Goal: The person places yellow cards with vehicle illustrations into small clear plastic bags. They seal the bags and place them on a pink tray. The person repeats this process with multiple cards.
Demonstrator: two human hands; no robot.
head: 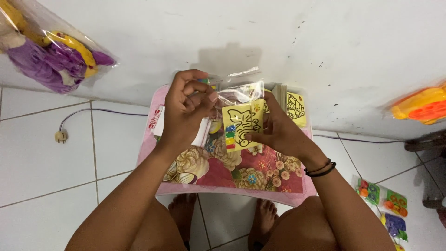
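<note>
Centre frame, the left hand [186, 109] pinches the clear bag [239, 90] mouth; the right hand [274, 128] grips the yellow card [239, 123], bagging underway, needing alignment.

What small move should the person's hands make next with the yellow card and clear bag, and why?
Probably slide the yellow card fully into the clear bag: the right hand pinches the card at the bag, while the left hand grips the bag's top edge, above the floral tray.
</note>
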